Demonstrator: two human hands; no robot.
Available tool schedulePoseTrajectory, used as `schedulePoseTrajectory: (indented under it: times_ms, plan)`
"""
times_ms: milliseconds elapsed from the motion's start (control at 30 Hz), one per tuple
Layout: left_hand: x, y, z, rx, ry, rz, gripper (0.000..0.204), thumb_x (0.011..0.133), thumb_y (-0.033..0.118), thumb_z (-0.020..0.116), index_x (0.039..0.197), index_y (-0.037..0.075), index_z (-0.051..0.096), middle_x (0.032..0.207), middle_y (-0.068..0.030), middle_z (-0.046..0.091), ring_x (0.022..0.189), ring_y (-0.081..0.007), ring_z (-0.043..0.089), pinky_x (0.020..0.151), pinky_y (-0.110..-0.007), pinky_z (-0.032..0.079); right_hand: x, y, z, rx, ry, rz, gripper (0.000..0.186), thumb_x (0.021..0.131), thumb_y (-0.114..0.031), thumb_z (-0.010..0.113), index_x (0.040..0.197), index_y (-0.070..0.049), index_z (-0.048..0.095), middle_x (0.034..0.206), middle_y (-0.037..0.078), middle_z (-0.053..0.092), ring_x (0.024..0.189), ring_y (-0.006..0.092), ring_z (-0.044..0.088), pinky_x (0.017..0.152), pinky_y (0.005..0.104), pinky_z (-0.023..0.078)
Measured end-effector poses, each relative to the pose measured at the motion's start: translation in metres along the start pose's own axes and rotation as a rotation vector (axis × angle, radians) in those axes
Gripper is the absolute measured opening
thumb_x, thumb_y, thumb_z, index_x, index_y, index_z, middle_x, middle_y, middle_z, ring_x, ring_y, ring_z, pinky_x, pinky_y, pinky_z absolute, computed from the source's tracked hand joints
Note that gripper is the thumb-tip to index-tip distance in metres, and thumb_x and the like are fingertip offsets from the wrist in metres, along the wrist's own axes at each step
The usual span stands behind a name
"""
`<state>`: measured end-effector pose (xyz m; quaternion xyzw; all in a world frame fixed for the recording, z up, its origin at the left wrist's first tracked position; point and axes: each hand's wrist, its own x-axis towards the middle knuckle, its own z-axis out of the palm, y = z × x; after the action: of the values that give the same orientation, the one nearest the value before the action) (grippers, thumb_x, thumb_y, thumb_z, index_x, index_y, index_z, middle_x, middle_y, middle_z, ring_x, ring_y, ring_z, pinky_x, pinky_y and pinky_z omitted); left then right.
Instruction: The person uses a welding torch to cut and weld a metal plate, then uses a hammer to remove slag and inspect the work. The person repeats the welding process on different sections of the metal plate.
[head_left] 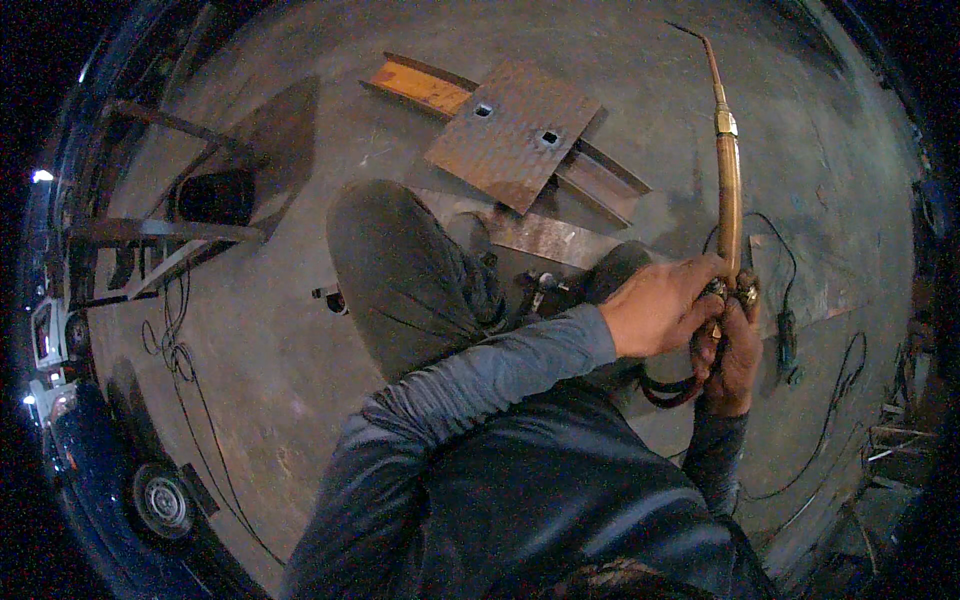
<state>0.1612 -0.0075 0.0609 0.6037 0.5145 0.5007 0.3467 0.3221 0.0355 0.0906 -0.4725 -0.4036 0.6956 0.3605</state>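
Note:
A long brass gas torch (pixel 729 200) stands out ahead of my hands at the right, its thin bent tip pointing away from me. My right hand (pixel 738 355) is wrapped round the torch's rear end. Crossing over from the left, my left hand (pixel 660 305) has its fingers closed at the valve knobs near the torch's base; which knob they pinch is partly hidden. Below the hands a dark red hose (pixel 662 397) loops down. Farther off, a rusty steel plate (pixel 515 130) with two square holes lies across a steel beam (pixel 425 88), apart from the torch.
A flat metal strip (pixel 560 240) lies just beyond my knees. Cables (pixel 180 350) run over the concrete floor at the left, and another cable (pixel 845 390) lies at the right. A metal frame (pixel 185 232) stands at the left, near a dark vehicle's wheel (pixel 163 502).

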Motion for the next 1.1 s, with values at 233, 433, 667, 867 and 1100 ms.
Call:
schedulePoseTrajectory:
  times_ms: [233, 433, 667, 867, 1100]
  plan:
    - [0.000, -0.066, -0.045, -0.144, 0.123, -0.408, 0.030, 0.099, 0.016, 0.059, 0.127, 0.006, 0.054, 0.102, -0.0131, 0.068, 0.094, -0.0226, 0.064, 0.088, -0.039, 0.052, 0.006, -0.013, -0.003, -0.148, -0.025, -0.077, 0.036, 0.091, -0.007, 0.064, 0.122, -0.014, 0.049, 0.100, 0.010, 0.067, 0.063, 0.0111, 0.058, 0.040, 0.0238, 0.047]
    - [0.059, -0.091, -0.099, -0.267, 0.426, -0.368, 0.031, 0.097, 0.010, 0.059, 0.127, 0.005, 0.060, 0.102, -0.0118, 0.070, 0.095, -0.0186, 0.067, 0.084, -0.033, 0.053, 0.017, -0.006, -0.024, -0.159, -0.102, -0.064, 0.046, 0.084, -0.013, 0.073, 0.120, -0.013, 0.044, 0.099, 0.015, 0.066, 0.049, 0.0132, 0.053, 0.037, 0.0244, 0.043]
    - [0.143, -0.114, -0.129, -0.200, 0.655, -0.055, 0.030, 0.093, 0.008, 0.062, 0.122, 0.001, 0.057, 0.095, -0.0130, 0.072, 0.084, -0.0189, 0.070, 0.077, -0.034, 0.055, 0.031, -0.001, -0.052, -0.245, -0.164, -0.091, 0.056, 0.078, -0.018, 0.081, 0.118, -0.013, 0.042, 0.088, 0.012, 0.066, 0.042, 0.0129, 0.053, 0.036, 0.0251, 0.043]
    - [0.171, -0.110, -0.135, -0.114, 0.738, -0.240, 0.029, 0.091, 0.013, 0.064, 0.118, 0.005, 0.058, 0.094, -0.0169, 0.072, 0.067, -0.0218, 0.069, 0.063, -0.038, 0.055, 0.037, -0.015, -0.056, -0.212, -0.213, 0.015, 0.054, 0.073, -0.010, 0.078, 0.116, -0.012, 0.047, 0.094, 0.008, 0.060, 0.059, 0.0149, 0.057, 0.050, 0.0289, 0.050]
    - [0.205, -0.142, -0.145, 0.183, 0.898, -0.008, 0.029, 0.091, 0.018, 0.061, 0.118, 0.006, 0.061, 0.093, -0.0162, 0.071, 0.071, -0.0193, 0.070, 0.057, -0.035, 0.053, 0.039, -0.016, -0.061, -0.152, -0.252, 0.089, 0.056, 0.071, -0.012, 0.081, 0.118, -0.011, 0.049, 0.100, 0.007, 0.059, 0.073, 0.0167, 0.061, 0.059, 0.0296, 0.054]
